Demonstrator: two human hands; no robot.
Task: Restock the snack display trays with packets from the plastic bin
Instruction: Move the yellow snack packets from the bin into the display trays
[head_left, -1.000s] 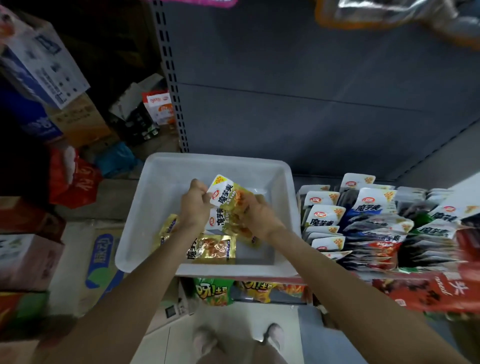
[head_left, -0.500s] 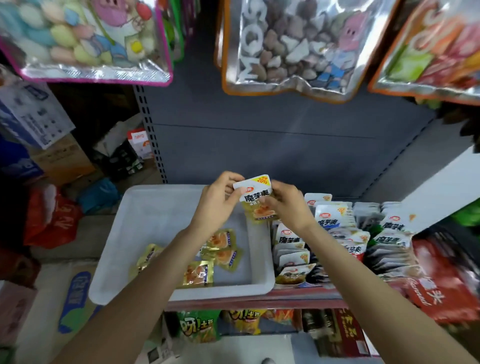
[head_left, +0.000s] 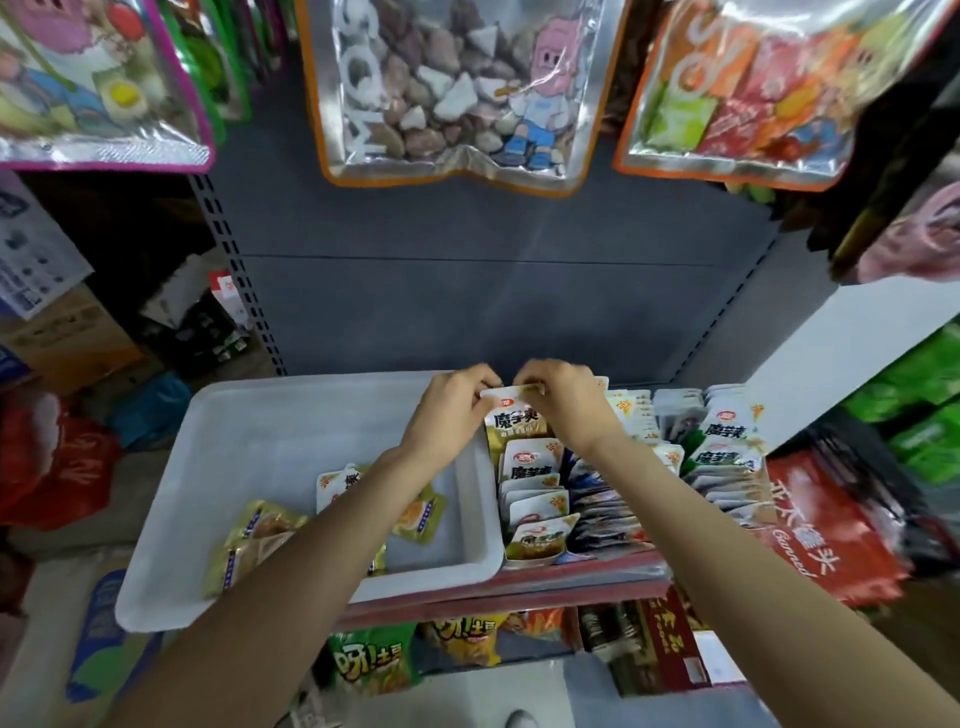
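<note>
Head view. Both hands have carried 1 yellow-and-white packet (head_left: 514, 413) out of the white plastic bin (head_left: 291, 441) and rightward to the display tray (head_left: 582, 558); 1 second earlier the same packet was held low over the bin floor, and half a second earlier it was raised above the bin's right wall. It now stands at the far end of the nearest column of upright packets (head_left: 535, 493), just beside the bin's right rim. The left hand (head_left: 452, 415) pinches the packet's upper left corner with curled fingers, and the right hand (head_left: 563, 402) pinches its upper right corner in the same way; the fingertips nearly meet along the top edge.

The shift means that the carry is complete and the insertion is in hand: judging from the position, the packet needs only to be pushed down behind the row and released. Several loose packets (head_left: 415, 514) lie in the bin, partly under the left forearm, so the restocking appears far from finished.

Orientation: the packet is upright, its long axis close to vertical, the sealed white top edge upward and the lower yellow end dipping into the tray. Its printed face points toward the viewer, matching the packets in front of it. Whether its lower edge touches the tray floor cannot be seen.
</note>
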